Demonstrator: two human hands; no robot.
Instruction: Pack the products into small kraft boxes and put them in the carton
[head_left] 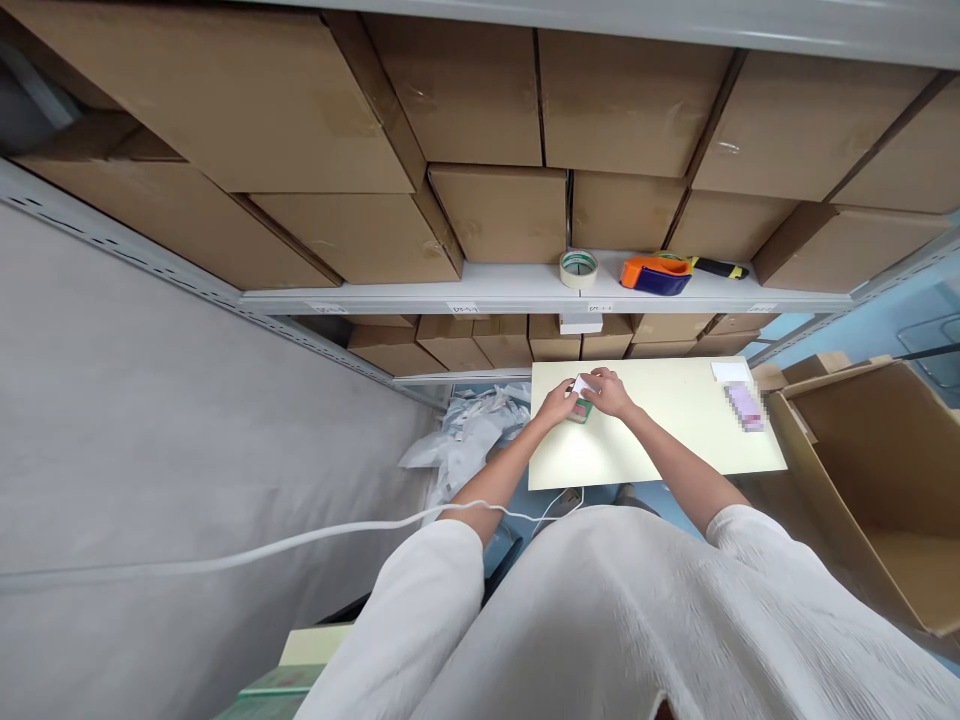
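Over the left part of a pale yellow tabletop (660, 440), both my hands meet around a small green-and-white box (580, 411). Its far part shows a white face, its near part green with a reddish patch. My left hand (557, 403) grips the left side, fingers curled. From the right, my right hand (609, 393) closes on the same item, its fingers bent over the white part. Fingers cover much of the item, so its exact kind is unclear.
A white box (730, 372) and a blurred purple item (744, 406) lie at the table's right. Beside it stands an open carton (870, 480). Shelves ahead hold cardboard boxes, a tape roll (578, 269) and an orange tape dispenser (655, 274). A white cable (300, 545) crosses my left arm.
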